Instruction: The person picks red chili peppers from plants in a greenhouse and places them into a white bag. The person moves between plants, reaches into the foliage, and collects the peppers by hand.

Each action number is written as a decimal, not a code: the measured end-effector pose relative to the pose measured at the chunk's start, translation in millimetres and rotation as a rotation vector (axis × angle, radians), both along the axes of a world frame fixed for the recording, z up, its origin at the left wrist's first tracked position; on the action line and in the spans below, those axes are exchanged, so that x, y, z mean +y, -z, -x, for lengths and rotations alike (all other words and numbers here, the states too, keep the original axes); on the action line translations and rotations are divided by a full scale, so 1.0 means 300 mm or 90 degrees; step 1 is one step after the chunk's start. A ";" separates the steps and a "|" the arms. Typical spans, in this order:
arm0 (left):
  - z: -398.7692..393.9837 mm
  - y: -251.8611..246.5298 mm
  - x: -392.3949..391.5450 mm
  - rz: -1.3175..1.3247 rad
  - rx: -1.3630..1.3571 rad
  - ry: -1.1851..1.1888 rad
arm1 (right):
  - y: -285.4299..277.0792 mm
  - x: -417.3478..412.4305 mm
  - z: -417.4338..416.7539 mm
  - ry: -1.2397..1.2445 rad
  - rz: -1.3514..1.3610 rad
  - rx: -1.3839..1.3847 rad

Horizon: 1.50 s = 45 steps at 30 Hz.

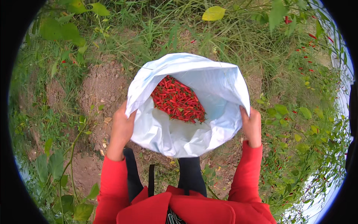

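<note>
A white woven plastic sack point(184, 151) hangs before me with its mouth spread wide. My left hand point(121, 124) grips the rim on the left side, thumb on the inner face. On the opposite side my right hand point(251, 123) pinches the rim in the same way. Deep in the sack lies a heap of small red chili peppers point(179, 99), some with green stems. The heap rests toward the left of the opening, and pale inner wall shows to its right. The underside of the sack is hidden.
Chili plants with ripe red pods point(311, 35) grow along the right, and leafy stems point(71, 151) rise at the left. Tall grass point(156, 30) covers the ground ahead. Bare brown soil point(102, 84) shows left of the sack. My dark-clad legs point(190, 173) stand below it.
</note>
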<state>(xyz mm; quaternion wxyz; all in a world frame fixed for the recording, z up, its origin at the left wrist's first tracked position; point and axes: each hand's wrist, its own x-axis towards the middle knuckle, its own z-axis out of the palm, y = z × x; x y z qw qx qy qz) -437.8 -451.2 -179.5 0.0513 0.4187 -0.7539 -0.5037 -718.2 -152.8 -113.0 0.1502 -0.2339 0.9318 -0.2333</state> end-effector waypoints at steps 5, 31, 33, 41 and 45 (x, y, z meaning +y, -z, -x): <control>0.326 0.389 0.132 0.039 -0.159 -0.006 | 0.375 -0.024 0.250 0.060 -0.285 0.072; -0.547 -0.094 0.259 -0.149 -0.173 0.143 | 0.222 -0.031 -0.811 -0.214 -0.030 -0.486; -0.539 -0.179 0.209 -0.165 -0.148 0.098 | 0.148 -0.119 -0.793 -0.325 -0.045 -0.486; -0.358 -0.502 0.176 -0.055 -0.041 -0.171 | -0.228 -0.442 -0.362 -0.519 0.073 -0.401; -0.327 -0.581 0.090 -0.024 -0.025 -0.169 | -0.395 -0.720 -0.335 -0.568 0.205 -0.437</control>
